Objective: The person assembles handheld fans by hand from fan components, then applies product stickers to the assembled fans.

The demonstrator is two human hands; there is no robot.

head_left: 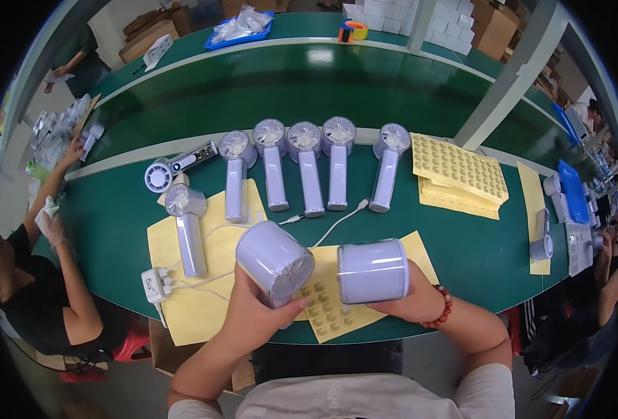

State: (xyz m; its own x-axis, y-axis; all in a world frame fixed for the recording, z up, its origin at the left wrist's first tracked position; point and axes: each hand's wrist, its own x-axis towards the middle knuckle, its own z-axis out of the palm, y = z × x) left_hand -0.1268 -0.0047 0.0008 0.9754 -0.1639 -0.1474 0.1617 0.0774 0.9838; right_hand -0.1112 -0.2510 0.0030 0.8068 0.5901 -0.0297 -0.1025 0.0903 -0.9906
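My left hand (251, 315) is closed around a lavender handheld fan (268, 253), its round head tilted so the film-covered grille faces down and right. In my right hand (412, 299), a second lavender fan (373, 271) shows the side of its round head; its handle is hidden. Beneath both lies a yellow label sheet (347, 315) with printed labels. Beyond my hands, several film-wrapped fans (305, 164) stretch in a row with their heads away from me. Another wrapped fan (190, 241) rests on yellow paper at the left, near an unwrapped one (159, 176).
A white multi-port charger (157, 285) with white cables sits at the left. Stacked yellow label sheets (459, 174) lie at the right, below a metal post (511, 84). A conveyor belt (309, 80) runs behind. Co-workers sit at both sides, one reaching an arm (64, 164) in at left.
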